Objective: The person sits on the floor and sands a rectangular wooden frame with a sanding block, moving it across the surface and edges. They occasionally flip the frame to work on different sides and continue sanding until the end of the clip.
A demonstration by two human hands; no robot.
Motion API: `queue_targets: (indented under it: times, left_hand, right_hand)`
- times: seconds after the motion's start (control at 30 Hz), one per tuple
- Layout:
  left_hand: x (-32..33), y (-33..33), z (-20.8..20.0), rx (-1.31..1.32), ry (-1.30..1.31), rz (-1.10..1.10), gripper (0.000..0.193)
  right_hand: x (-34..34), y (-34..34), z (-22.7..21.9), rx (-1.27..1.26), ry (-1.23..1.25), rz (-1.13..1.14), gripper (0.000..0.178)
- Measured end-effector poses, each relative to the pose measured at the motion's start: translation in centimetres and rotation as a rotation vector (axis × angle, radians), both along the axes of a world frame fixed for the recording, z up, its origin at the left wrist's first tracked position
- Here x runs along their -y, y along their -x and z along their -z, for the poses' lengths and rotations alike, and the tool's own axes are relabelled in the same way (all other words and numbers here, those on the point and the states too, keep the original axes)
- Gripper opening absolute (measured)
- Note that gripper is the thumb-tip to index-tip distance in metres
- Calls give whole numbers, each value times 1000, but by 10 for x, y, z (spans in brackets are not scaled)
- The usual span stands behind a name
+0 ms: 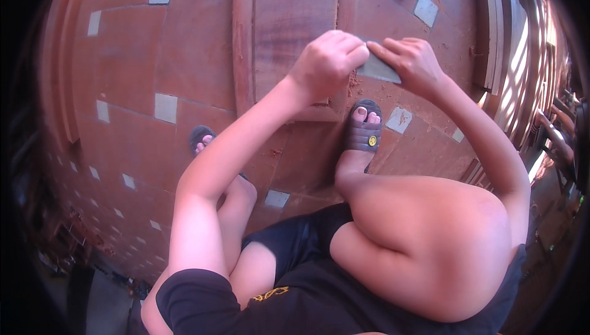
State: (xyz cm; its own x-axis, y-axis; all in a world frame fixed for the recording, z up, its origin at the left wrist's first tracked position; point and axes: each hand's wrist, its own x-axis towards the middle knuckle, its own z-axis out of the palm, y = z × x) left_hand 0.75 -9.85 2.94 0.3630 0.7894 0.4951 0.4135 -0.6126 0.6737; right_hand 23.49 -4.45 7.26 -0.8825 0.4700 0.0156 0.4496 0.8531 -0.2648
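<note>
- Looking past our bent right leg (424, 243), we see a sandal (364, 132) just off the near right corner of the wooden panel (295, 40).
- Our left hand (329, 61) grips the thin grey piece (378, 70) at its left end, fingers curled tight.
- Our right hand (410, 64) pinches its right end, forefinger along the far edge.
- Between both hands' fingers, the piece shows beyond the panel's right edge.

Beneath me: terracotta-tiled floor (200, 67) with pale square insets (165, 108); on it, one framed wooden panel (289, 24), scattered shavings (367, 93), my dark slide sandals (362, 131).
</note>
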Motion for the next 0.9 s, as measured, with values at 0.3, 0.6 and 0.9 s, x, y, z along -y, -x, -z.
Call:
queue_targets:
  times: [0.3, 0.6, 0.9]
  left_hand:
    - [-44, 5, 50, -18, -70, -51, 10]
    - [52, 1, 45, 7, -3, -115, 7]
    - [126, -8, 11, -5, 162, 74, 6]
  right_hand:
    - [-53, 6, 47, 114, -250, -12, 40]
    - [18, 13, 29, 98, -50, -257, 44]
    - [102, -17, 14, 65, 96, -288, 47]
